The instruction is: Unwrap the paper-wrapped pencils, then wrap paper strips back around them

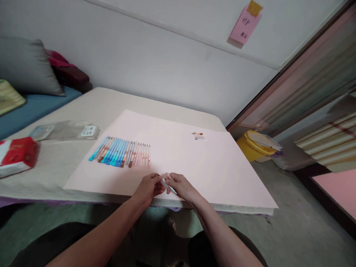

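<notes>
Low over the near edge of the pink sheet (222, 170), my two hands meet around a slim white pen (172, 189). My left hand (148, 188) pinches the end with a dark tip between thumb and fingers. My right hand (180, 185) has its fingers closed round the other part, which pokes out below them. Fingers hide much of the pen. Left of my hands lies a neat row of pens (119, 152), blue, brown and whitish with reddish marks. Farther off to the right rest a small brown pen part (198, 133) and thin white pieces (200, 139).
A clear plastic bag (66, 130) and a red-and-white packet (20, 155) lie at the left of the cloth-covered surface (111, 97). A grey cushion (26, 68) leans behind. On the floor at right stands a yellow bucket (251, 146). A pink note (246, 24) hangs on the wall.
</notes>
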The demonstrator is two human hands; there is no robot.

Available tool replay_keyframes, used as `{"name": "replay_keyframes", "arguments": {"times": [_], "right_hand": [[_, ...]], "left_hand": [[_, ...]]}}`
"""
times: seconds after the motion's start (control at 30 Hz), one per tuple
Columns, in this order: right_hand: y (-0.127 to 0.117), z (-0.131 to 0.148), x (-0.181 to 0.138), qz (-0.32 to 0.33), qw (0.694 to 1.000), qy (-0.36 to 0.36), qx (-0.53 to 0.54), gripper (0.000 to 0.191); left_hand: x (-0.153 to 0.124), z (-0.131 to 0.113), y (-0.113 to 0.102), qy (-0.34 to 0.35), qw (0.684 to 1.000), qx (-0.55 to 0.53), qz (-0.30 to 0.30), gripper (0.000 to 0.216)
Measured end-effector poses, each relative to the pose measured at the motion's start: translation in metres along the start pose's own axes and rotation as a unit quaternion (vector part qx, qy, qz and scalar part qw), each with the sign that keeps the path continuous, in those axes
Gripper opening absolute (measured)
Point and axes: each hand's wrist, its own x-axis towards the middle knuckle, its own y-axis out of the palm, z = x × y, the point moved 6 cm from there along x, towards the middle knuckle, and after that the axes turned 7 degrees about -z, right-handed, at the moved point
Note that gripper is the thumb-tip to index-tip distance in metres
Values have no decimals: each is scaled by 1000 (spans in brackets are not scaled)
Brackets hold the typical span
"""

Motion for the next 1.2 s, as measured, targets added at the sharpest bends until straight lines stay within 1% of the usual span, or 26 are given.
{"name": "replay_keyframes", "arguments": {"times": [0.07, 0.13, 0.2, 0.27, 0.37, 0.47, 0.53, 0.73, 0.93, 1.07, 1.2], "right_hand": [[-4, -5, 4, -30, 999, -2, -44, 26], [-8, -11, 9, -63, 994, -3, -86, 27], [-9, -14, 12, -74, 991, -7, -113, 25], [-5, -13, 13, -63, 990, -23, -123, 25], [4, -5, 8, -26, 991, -53, -119, 25], [9, 2, 2, 14, 991, -51, -121, 21], [9, 6, -1, 25, 988, -48, -142, 18], [8, 11, -5, 12, 972, -69, -226, 23], [15, 4, -5, -24, 956, -75, -283, 31], [18, -1, -1, -49, 945, -79, -313, 32], [14, -1, 7, -47, 935, -120, -330, 32]], "left_hand": [[1, 1, 0, 6, 1000, 3, -3, 19], [1, 4, 1, 5, 1000, 10, 7, 22], [0, 8, 3, 3, 1000, 19, 19, 24], [-1, 10, 4, 5, 999, 26, 20, 26], [-1, 11, 3, 9, 1000, 27, 10, 24], [1, 11, 1, 10, 1000, 26, -1, 23], [2, 12, 0, 11, 1000, 28, -6, 24], [3, 11, 0, 47, 997, 65, -6, 28], [3, 12, -3, 53, 995, 83, -25, 26], [5, 10, -2, 58, 996, 65, -19, 27], [1, 3, 2, 50, 999, 20, -4, 25]]}}
